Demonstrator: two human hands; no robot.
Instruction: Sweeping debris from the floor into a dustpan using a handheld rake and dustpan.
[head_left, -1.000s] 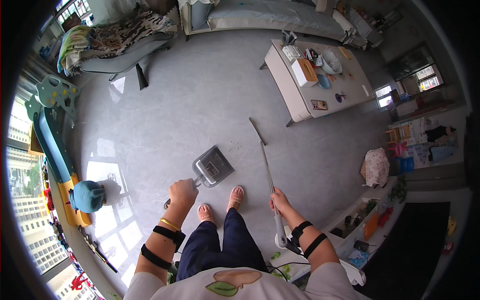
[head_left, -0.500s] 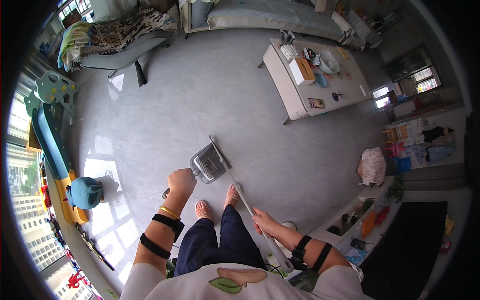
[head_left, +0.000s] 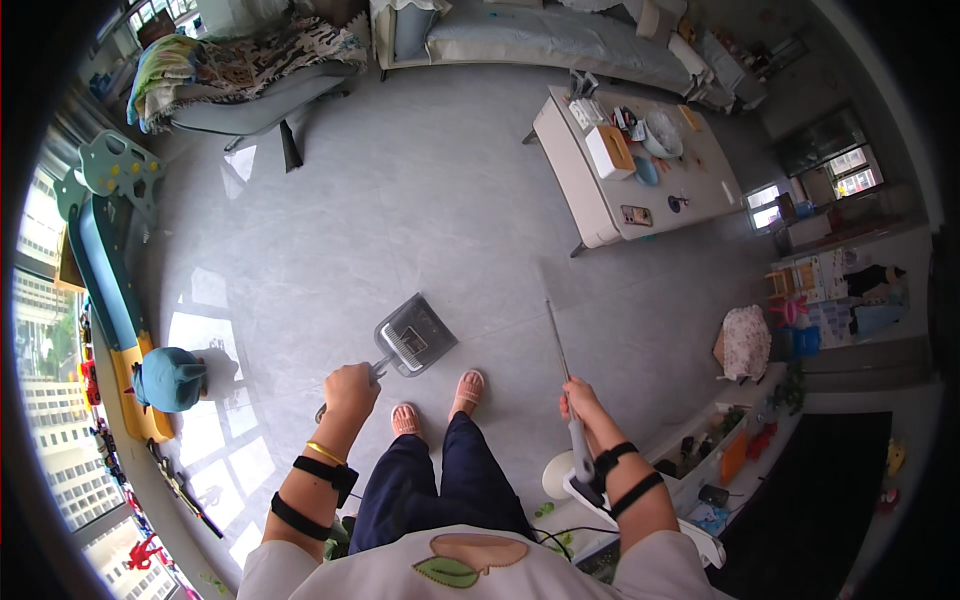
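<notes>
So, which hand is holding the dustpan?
The left hand, wrist in a yellow bracelet, grips the dustpan by its handle; the right hand holds a long-handled tool.

Two hands [head_left: 350, 392], one broom [head_left: 556, 332], one dustpan [head_left: 415, 338], two slippers [head_left: 468, 390], four armbands [head_left: 300, 515], one slide [head_left: 103, 265], plus one table [head_left: 600, 205] with like one phone [head_left: 636, 215] by its near edge.

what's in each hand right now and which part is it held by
The left hand holds the dustpan by its handle. The right hand holds the long-handled sweeping tool by its shaft, near the thicker grey end section.
</notes>
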